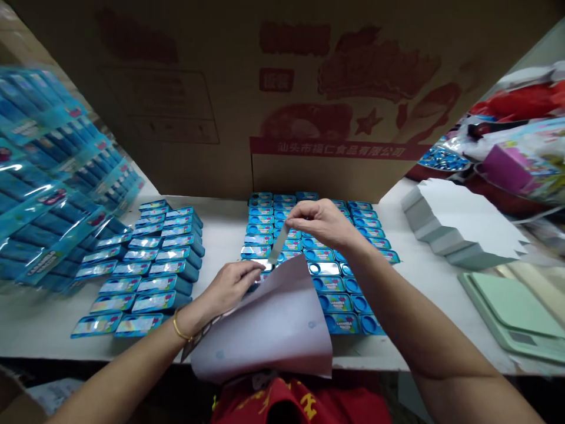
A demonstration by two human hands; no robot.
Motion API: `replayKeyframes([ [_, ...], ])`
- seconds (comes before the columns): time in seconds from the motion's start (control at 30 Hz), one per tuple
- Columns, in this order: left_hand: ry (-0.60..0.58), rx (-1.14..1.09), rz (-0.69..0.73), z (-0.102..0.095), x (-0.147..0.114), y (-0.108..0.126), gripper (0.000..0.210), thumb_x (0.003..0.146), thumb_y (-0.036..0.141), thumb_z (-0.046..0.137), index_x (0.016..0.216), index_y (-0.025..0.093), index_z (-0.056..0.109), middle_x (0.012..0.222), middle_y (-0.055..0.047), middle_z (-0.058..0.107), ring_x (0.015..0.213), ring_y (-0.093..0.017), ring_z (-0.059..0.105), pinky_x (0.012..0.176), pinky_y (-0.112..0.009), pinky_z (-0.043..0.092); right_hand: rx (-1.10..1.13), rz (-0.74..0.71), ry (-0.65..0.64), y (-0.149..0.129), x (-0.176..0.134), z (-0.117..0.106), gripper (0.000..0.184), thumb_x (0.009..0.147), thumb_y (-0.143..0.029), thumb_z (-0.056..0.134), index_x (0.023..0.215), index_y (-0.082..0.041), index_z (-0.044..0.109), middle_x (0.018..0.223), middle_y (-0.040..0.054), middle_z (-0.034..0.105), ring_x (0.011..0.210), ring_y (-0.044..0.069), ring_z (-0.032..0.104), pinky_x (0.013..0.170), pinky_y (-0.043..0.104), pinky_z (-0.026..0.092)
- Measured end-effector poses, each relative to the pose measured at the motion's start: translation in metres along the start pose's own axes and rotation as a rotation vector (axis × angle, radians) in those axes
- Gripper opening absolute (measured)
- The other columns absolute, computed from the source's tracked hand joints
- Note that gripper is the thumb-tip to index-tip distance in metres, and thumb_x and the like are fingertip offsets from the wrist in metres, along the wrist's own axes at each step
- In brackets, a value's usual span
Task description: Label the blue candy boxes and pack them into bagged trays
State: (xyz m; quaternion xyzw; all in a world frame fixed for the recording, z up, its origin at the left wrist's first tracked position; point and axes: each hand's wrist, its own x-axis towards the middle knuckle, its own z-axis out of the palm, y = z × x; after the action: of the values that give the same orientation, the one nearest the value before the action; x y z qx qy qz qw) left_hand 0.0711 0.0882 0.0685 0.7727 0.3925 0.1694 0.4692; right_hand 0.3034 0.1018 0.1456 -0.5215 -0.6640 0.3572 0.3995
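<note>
My right hand (318,222) is raised over the rows of small blue boxes. Its thumb and forefinger pinch a narrow translucent sticker strip (279,242), which hangs slanting down to the left. Close to the strip's lower end are the fingertips of my left hand (232,284). That hand, with its fingers nearly straight and together, holds a curved white sheet (269,327) in front of my body; the thumb's grip is hidden. Under and behind the sheet stand blue boxes (333,302) with round recesses in their tops.
Blue boxes with pale strips on top (152,285) stand at left, beside plastic-wrapped blue packs (48,206). A large cardboard carton (229,165) blocks the back. On the right are a stack of white sheets (468,221), a pale green scale (516,306) and bagged goods (525,153).
</note>
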Motion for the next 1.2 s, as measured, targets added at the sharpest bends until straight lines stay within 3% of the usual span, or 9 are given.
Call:
replayKeyframes([
  [0.13, -0.058, -0.143, -0.005, -0.006, -0.005, 0.021, 0.044, 0.082, 0.046, 0.048, 0.111, 0.015, 0.062, 0.099, -0.009, 0.067, 0.09, -0.02, 0.059, 0.079, -0.031, 0.046, -0.185, -0.054, -0.115, -0.019, -0.008, -0.008, 0.018, 0.071, -0.029, 0.059, 0.067, -0.014, 0.068, 0.058, -0.0014, 0.054, 0.052, 0.007, 0.042, 0.047, 0.021, 0.029],
  [0.3, -0.204, -0.091, 0.114, 0.006, -0.006, 0.04, 0.043, 0.076, 0.039, 0.058, 0.113, 0.019, 0.061, 0.1, -0.007, 0.065, 0.089, -0.019, 0.057, 0.081, -0.031, 0.045, -0.189, -0.004, -0.097, -0.018, -0.011, 0.0, 0.019, 0.072, -0.029, 0.058, 0.069, -0.013, 0.067, 0.056, -0.0016, 0.053, 0.05, 0.007, 0.042, 0.047, 0.021, 0.029],
  [0.5, -0.291, 0.087, 0.297, 0.039, -0.018, 0.034, 0.037, 0.085, 0.033, 0.045, 0.117, 0.021, 0.058, 0.104, -0.008, 0.062, 0.095, -0.018, 0.056, 0.085, -0.029, 0.041, -0.197, 0.029, 0.092, -0.007, -0.004, -0.014, 0.017, 0.069, -0.027, 0.059, 0.066, -0.012, 0.068, 0.051, -0.002, 0.052, 0.049, 0.007, 0.043, 0.049, 0.022, 0.031],
  [0.63, -0.375, -0.05, 0.182, 0.04, -0.017, 0.031, 0.035, 0.082, 0.037, 0.05, 0.11, 0.02, 0.062, 0.109, -0.008, 0.062, 0.101, -0.02, 0.055, 0.09, -0.032, 0.039, 0.012, 0.12, 0.051, 0.004, 0.006, 0.003, 0.016, 0.065, -0.028, 0.062, 0.066, -0.013, 0.067, 0.052, -0.0014, 0.054, 0.048, 0.007, 0.046, 0.045, 0.02, 0.031],
  [0.77, 0.009, -0.571, -0.245, 0.015, 0.002, 0.023, 0.034, 0.076, 0.039, 0.06, 0.103, 0.018, 0.061, 0.105, -0.008, 0.062, 0.089, -0.018, 0.058, 0.075, -0.03, 0.046, 0.409, 0.254, 0.077, 0.021, 0.02, 0.035, 0.017, 0.062, -0.029, 0.067, 0.067, -0.013, 0.064, 0.062, 0.001, 0.061, 0.048, 0.007, 0.049, 0.041, 0.019, 0.031],
  [0.83, 0.177, -0.84, -0.317, -0.001, 0.013, 0.015, 0.031, 0.073, 0.036, 0.064, 0.099, 0.018, 0.06, 0.105, -0.008, 0.06, 0.085, -0.016, 0.058, 0.067, -0.027, 0.046, 0.529, 0.311, 0.076, 0.029, 0.024, 0.046, 0.018, 0.06, -0.029, 0.069, 0.068, -0.014, 0.063, 0.063, 0.0011, 0.061, 0.048, 0.007, 0.05, 0.04, 0.018, 0.031],
  [0.9, 0.232, -0.988, -0.319, -0.015, 0.023, 0.005, 0.027, 0.07, 0.032, 0.068, 0.091, 0.016, 0.062, 0.1, -0.008, 0.061, 0.08, -0.014, 0.058, 0.063, -0.024, 0.046, 0.584, 0.361, 0.051, 0.037, 0.026, 0.052, 0.018, 0.059, -0.029, 0.069, 0.067, -0.013, 0.063, 0.063, 0.001, 0.062, 0.048, 0.007, 0.05, 0.04, 0.018, 0.031],
  [1.03, 0.329, -1.039, -0.333, -0.028, 0.044, -0.017, 0.022, 0.062, 0.025, 0.074, 0.078, 0.013, 0.064, 0.078, -0.005, 0.062, 0.065, -0.009, 0.055, 0.056, -0.02, 0.041, 0.589, 0.42, 0.039, 0.054, 0.03, 0.062, 0.02, 0.059, -0.029, 0.069, 0.069, -0.013, 0.064, 0.065, 0.0013, 0.062, 0.048, 0.007, 0.05, 0.04, 0.018, 0.03],
  [1.2, 0.483, -0.896, -0.313, -0.033, 0.075, -0.049, 0.025, 0.051, 0.019, 0.077, 0.07, 0.01, 0.064, 0.056, 0.001, 0.056, 0.051, -0.005, 0.047, 0.05, -0.019, 0.034, 0.382, 0.476, 0.281, 0.081, 0.04, 0.083, 0.021, 0.058, -0.034, 0.067, 0.063, -0.015, 0.063, 0.059, 0.0002, 0.059, 0.047, 0.008, 0.047, 0.041, 0.021, 0.029],
])
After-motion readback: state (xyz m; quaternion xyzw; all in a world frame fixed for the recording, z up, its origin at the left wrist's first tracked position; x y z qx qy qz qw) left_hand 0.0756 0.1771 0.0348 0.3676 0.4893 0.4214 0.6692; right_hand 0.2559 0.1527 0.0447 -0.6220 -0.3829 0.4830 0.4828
